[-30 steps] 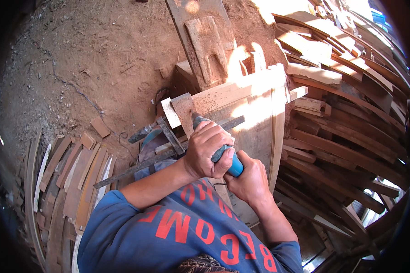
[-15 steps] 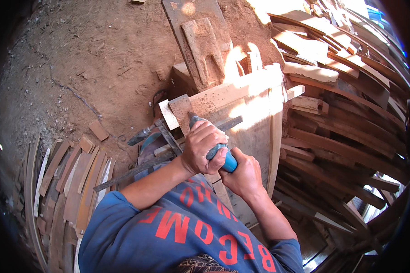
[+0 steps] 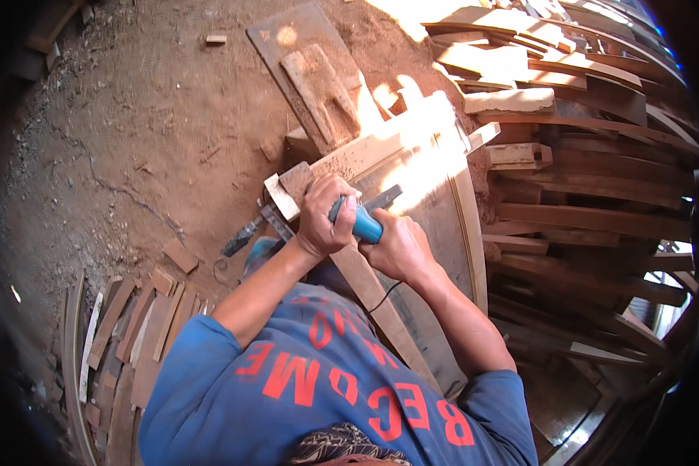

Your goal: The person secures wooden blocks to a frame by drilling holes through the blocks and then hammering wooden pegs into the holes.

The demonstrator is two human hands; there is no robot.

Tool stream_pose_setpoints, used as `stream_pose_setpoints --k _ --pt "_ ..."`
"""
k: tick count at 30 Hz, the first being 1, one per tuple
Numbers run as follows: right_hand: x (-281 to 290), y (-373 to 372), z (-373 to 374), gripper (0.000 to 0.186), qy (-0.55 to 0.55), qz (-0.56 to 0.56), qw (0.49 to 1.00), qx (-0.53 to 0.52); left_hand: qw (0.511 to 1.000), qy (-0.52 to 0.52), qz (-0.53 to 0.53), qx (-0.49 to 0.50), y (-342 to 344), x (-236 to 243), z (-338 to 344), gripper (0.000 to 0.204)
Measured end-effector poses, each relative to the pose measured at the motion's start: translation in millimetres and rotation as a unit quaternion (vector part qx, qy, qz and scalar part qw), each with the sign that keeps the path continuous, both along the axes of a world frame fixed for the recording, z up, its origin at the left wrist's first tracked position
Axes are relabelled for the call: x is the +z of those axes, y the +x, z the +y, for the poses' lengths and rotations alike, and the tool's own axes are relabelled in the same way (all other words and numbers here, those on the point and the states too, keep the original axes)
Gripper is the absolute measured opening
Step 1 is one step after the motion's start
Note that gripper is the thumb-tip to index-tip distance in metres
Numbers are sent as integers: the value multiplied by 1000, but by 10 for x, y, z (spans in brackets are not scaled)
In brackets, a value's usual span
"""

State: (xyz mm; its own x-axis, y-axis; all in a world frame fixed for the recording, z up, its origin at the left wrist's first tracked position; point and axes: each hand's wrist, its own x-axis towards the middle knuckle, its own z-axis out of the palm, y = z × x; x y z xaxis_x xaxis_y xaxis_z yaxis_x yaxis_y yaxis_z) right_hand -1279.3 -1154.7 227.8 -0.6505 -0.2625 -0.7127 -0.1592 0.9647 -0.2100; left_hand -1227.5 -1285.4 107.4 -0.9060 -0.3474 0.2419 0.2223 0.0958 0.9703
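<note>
Both my hands are wrapped round a teal corded power tool (image 3: pixel 367 226), whose exact kind I cannot make out. My left hand (image 3: pixel 326 213) closes over its front part and hides the tip. At its rear end, my right hand (image 3: pixel 402 247) is closed, with a black cord (image 3: pixel 385 297) hanging below. The tool is over the near corner of a wooden frame (image 3: pixel 357 158) strewn with sawdust. A small brown wood block (image 3: pixel 296 180) lies on that corner, just beyond my left hand. A bar clamp (image 3: pixel 276 220) with a dark handle sits beside the corner, partly hidden by my arm.
A dusty board (image 3: pixel 264 46) with a carved wood piece (image 3: pixel 312 81) on it lies beyond the frame. Stacked timber (image 3: pixel 590 217) fills the right side. More wood strips (image 3: pixel 124 334) lie at the lower left. The floor (image 3: pixel 163 101) is dirt.
The view has shifted a little. My hands, still on the tool, have moved closer to the wood block, and the tool's tip is now hidden. The cord has come into view.
</note>
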Motion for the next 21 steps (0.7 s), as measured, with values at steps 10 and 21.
stream_pose_setpoints --k 10,21 --pt "1253 151 424 39 -117 19 989 -87 996 -26 14 -86 -225 1273 83 32" --pt "1792 -330 1595 49 -230 242 935 -116 966 45 24 -255 -1498 2180 1042 42"
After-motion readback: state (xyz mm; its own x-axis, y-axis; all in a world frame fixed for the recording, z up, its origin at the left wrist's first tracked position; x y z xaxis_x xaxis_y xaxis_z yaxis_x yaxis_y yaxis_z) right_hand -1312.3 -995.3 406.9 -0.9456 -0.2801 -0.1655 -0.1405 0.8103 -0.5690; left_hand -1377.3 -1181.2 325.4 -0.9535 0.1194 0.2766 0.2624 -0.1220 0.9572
